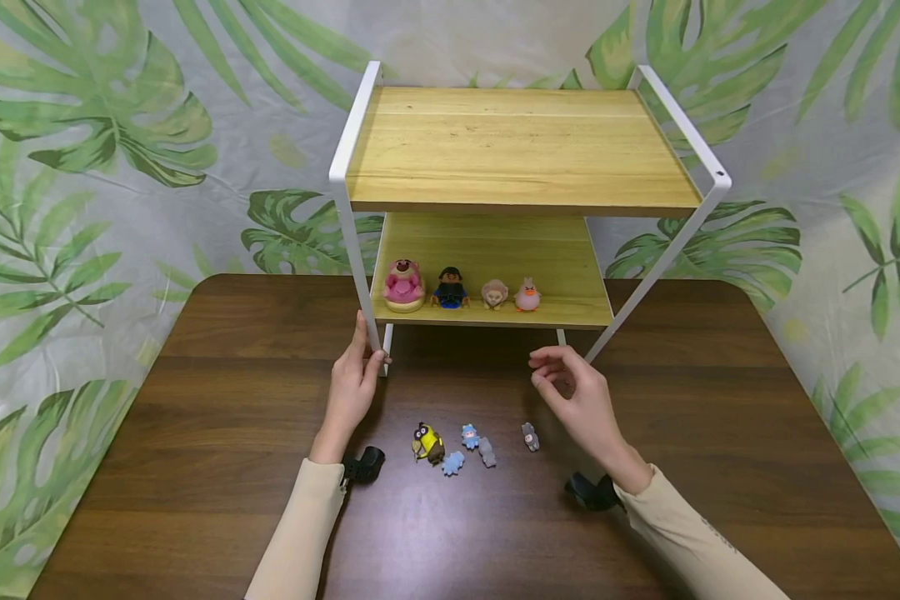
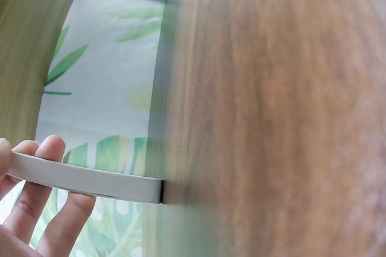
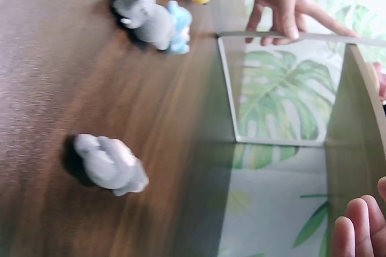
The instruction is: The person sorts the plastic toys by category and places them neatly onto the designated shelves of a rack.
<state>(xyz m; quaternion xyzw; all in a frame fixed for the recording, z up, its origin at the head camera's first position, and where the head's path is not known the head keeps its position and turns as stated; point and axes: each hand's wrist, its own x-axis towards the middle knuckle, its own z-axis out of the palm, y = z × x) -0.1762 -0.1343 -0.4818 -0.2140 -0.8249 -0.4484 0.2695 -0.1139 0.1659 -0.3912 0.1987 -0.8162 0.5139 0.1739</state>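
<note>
My left hand (image 1: 351, 387) grips the front left leg of a white-framed, two-tier wooden shelf (image 1: 525, 150). In the left wrist view, fingers and thumb lie on both sides of the white leg (image 2: 90, 180), near its foot. My right hand (image 1: 579, 400) hovers before the shelf's right side, loosely curled, nothing seen in it. Along the lower tier's front edge stand a pink bear figure (image 1: 403, 286), a dark-haired figure in blue (image 1: 450, 288), a tan lion-like figure (image 1: 494, 293) and a pale pink orange-billed figure (image 1: 527, 295). A small grey figure (image 1: 530, 437) lies near my right hand.
On the brown wooden table (image 1: 217, 467), between the forearms, lie a yellow goggled figure (image 1: 428, 443), two light blue figures, one upper (image 1: 470, 435) and one lower (image 1: 453, 462), and a grey figure (image 1: 487, 452). A leaf-patterned cloth (image 1: 105, 108) hangs behind.
</note>
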